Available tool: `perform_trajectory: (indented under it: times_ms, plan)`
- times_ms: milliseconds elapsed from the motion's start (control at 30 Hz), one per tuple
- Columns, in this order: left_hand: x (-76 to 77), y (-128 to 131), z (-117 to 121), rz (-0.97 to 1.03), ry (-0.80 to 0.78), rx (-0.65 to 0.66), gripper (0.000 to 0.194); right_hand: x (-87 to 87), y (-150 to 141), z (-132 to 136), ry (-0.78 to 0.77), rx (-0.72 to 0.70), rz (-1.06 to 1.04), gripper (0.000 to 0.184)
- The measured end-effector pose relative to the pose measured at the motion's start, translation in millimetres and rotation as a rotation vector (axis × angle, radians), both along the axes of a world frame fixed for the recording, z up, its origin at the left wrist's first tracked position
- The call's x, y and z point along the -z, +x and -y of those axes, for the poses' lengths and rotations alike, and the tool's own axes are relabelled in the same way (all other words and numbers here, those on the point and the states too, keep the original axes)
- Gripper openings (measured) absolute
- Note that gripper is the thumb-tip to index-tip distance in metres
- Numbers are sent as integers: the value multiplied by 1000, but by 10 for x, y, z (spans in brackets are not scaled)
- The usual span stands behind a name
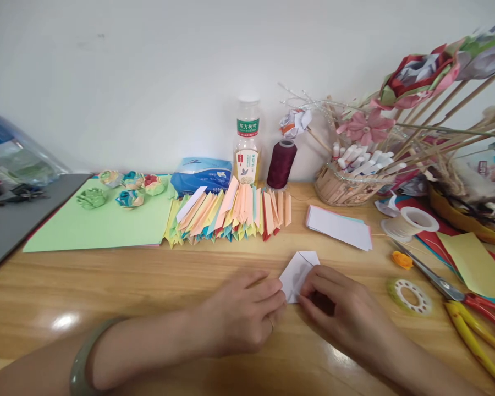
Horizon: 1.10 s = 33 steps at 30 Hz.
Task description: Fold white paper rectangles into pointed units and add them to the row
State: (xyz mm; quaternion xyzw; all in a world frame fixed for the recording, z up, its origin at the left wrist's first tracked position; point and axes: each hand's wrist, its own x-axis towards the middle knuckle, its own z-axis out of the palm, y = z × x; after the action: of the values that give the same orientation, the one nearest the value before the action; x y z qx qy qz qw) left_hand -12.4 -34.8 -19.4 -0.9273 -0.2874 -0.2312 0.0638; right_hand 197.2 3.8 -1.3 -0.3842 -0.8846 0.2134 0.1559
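Note:
A small white sheet of paper (293,279), with folded corners at its top, lies on the wooden table between my hands. My left hand (247,311) has its fingers curled over the paper's left edge, the thumb partly hidden. On the other side, my right hand (344,300) pinches the paper's right edge between thumb and fingers. Just beyond are a row of folded paper strips (239,212) in several colours and a stack of white paper slips (338,226).
Paper flowers (130,198) rest on green sheets (94,234) at left. A tissue pack (202,176), bottle (247,148), purple thread spool (282,165) and basket of pens (346,184) line the wall. Rightward lie a tape roll (410,297), scissors (449,287) and yellow-handled pliers (472,335).

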Motion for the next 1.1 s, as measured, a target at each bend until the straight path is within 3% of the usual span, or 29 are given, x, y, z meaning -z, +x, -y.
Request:
perform_trajectory:
  times_ms: [233, 533, 633, 733, 867, 1000, 1100]
  plan:
    - [-58, 20, -12, 6, 10, 1, 15, -3, -29, 4, 5, 21, 8, 14]
    - [-35, 73, 9, -51, -88, -71, 16, 7, 19, -11, 7, 2, 49, 7]
    - [-51, 65, 5, -52, -89, -74, 15, -22, 82, -58, 47, -99, 75, 10]
    - [-83, 42, -2, -95, -76, -56, 15, -74, 168, -128, 182, -290, 113, 20]
    - [-121, -9, -23, -139, 16, -18, 17, -159, 215, -161, 304, -458, 65, 24]
    - [-117, -51, -52, -135, 129, -128, 17, -237, 117, -70, 181, -497, 73, 26]
    - [-92, -54, -55, -137, 77, -142, 19, -270, 26, 8, 88, -442, 97, 27]
